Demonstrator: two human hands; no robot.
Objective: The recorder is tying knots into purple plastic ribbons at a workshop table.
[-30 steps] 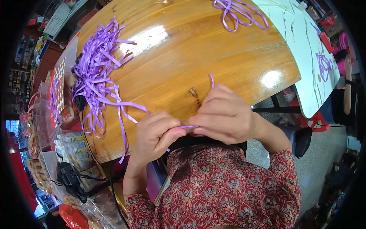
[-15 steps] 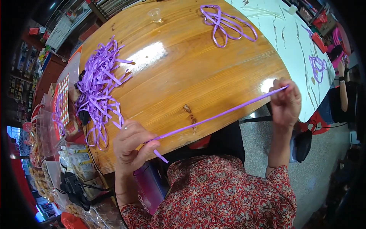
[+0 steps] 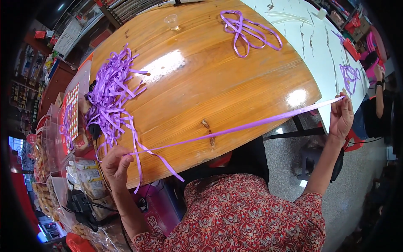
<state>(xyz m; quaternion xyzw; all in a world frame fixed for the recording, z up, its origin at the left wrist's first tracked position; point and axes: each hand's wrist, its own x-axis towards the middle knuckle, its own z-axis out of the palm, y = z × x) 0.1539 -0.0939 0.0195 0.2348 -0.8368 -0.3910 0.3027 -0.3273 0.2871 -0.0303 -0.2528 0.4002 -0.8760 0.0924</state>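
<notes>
A purple ribbon [image 3: 247,124] is stretched taut across the near part of the wooden table [image 3: 189,96]. Its right end is pinched in my right hand [image 3: 342,117], out past the table's right edge. My left hand [image 3: 116,165] pinches the other end by the near left edge. Beside the left hand, loose ribbon tails hang down over the table's near edge. A large tangled heap of purple ribbons [image 3: 111,90] lies just beyond that hand. Farther off at the back right, a looped bundle of purple ribbon [image 3: 247,31] rests on the wood.
At the back stands a small clear cup [image 3: 171,22]. A white marble-patterned table [image 3: 308,50] adjoins on the right, bearing more purple ribbon [image 3: 349,77]; another person's hand [image 3: 379,73] is beyond it. Plastic containers and packaged goods [image 3: 90,178] crowd the left side.
My hands have moved farther apart, the right one outward to the right, the left one left and slightly nearer. The stretched ribbon span is longer, and loose tails now hang beside my left hand.
</notes>
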